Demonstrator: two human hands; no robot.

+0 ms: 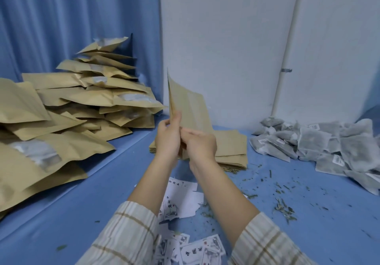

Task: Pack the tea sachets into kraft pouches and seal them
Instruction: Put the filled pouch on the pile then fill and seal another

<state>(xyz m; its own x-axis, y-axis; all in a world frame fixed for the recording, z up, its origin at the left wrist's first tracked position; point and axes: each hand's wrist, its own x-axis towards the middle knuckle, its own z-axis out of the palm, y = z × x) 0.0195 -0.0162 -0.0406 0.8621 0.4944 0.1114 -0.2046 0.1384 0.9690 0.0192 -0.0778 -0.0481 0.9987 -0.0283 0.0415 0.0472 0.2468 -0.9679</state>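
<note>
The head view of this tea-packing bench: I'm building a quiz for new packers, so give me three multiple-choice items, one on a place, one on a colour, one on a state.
1. Where does the heap of tea sachets lie?
A. at the right, by the white wall
B. on the pile of filled pouches
C. under the paper labels

2. What colour is the work surface?
A. green
B. blue
C. white

3. How is the kraft pouch in front held?
A. flat on the flat pouch stack
B. upright, gripped at its lower end by both hands
C. dangling from one hand only

Answers: 1 A, the grey sachets sit far right, away from the filled pouches at the left; 2 B, blue cloth shows all round; 3 B, the left hand and the right hand both grip its bottom above the flat pouch stack.
</note>
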